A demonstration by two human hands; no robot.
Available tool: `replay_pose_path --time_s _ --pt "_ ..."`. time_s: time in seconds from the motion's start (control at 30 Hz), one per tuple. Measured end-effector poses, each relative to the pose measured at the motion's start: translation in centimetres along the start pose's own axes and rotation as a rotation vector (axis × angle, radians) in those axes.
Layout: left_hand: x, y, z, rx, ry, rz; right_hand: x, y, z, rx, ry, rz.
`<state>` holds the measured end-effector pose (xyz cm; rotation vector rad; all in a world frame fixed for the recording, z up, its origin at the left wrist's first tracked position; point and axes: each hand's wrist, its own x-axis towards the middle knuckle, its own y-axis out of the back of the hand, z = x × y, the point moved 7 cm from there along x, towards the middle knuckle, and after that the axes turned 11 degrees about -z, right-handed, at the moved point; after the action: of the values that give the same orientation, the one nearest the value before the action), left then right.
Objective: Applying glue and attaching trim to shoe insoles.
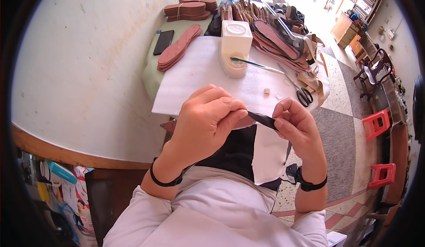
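Note:
My left hand [203,118] pinches one end of a narrow black strip [263,119] between thumb and fingers, above the near edge of the table. The strip's other end is in my right hand [299,125], its fingers curled and thumb pressed on it. Between the hands the strip runs slightly downward to the right. Part of a reddish-brown piece [245,122] shows below the strip, mostly hidden by my left hand. Beyond my hands stands a cream plastic container [236,32] with an opening low on its front, and a dark-tipped brush [261,64] rests in it.
A white sheet [190,81] covers the table. Scissors [304,96] lie at its right, near small beige scraps [267,91]. Reddish-brown insoles [179,48] and a black phone [164,42] sit at left, with more stacked insoles [276,41] behind. Red stools [376,124] stand on the floor.

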<state>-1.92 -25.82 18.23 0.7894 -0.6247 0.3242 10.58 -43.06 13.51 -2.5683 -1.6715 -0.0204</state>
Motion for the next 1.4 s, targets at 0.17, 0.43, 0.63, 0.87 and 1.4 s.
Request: replay_pose_path --time_s 0.17,0.43,0.63,0.87,1.4 --pt "-1.5 1.2 -1.0 -0.125 0.172 0.022 0.2 -1.4 0.5 0.026 0.050 0.057" --pt "-2.8 2.7 -2.6 -0.201 0.319 0.151 1.5 -3.6 1.8 0.047 0.126 0.171" --pt "-3.0 1.9 -4.3 -0.363 0.387 0.254 2.0 -3.9 2.2 0.064 0.219 0.222" --pt "-2.8 1.0 -5.1 -0.521 0.463 0.314 2.5 -3.8 2.8 0.080 0.263 0.297" --pt "-2.2 -1.1 -5.5 -0.633 0.472 0.351 2.2 -4.3 3.1 -0.022 0.320 0.431"
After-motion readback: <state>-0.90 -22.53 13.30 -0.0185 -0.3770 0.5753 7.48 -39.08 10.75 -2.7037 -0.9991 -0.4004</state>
